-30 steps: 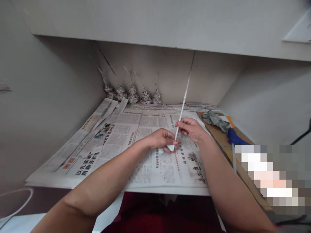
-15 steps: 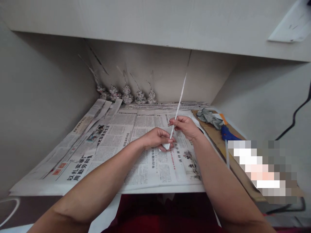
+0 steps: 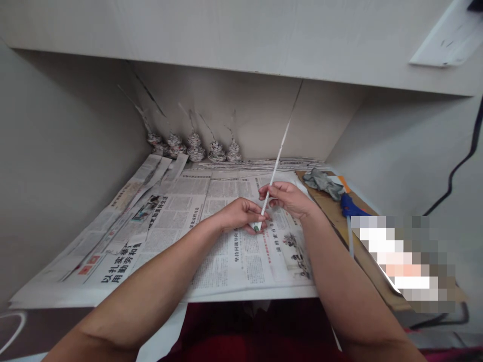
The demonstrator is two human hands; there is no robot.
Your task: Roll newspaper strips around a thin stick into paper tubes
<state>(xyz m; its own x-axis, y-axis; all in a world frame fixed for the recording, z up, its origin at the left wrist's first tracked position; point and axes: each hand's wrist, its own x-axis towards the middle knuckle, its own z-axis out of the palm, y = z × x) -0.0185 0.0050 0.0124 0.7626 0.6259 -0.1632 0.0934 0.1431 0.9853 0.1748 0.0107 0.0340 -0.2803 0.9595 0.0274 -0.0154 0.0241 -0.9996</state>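
Observation:
Between my hands a thin rolled paper stick (image 3: 277, 162) slants upward, its tip leaning away to the right. My left hand (image 3: 241, 215) pinches its low end, where a little white paper with a green patch shows. Higher up the stick, the thumb and fingers of my right hand (image 3: 285, 197) close round it. Both hands are just above newspaper sheets (image 3: 177, 216) spread over the table. Part of the left fingers is hidden behind the stick.
Several coiled paper figures (image 3: 194, 148) with stick tails stand along the back wall. Beside them lie thin paper sticks (image 3: 264, 164). At right, cardboard (image 3: 332, 226) carries a grey cloth (image 3: 323, 182) and a blue glue gun (image 3: 350, 206). A shelf panel (image 3: 241, 40) overhangs the back.
The paper stick looks thinner, and a green patch now shows at its low end. Both hands have stayed nearly in place, and the view has shifted slightly.

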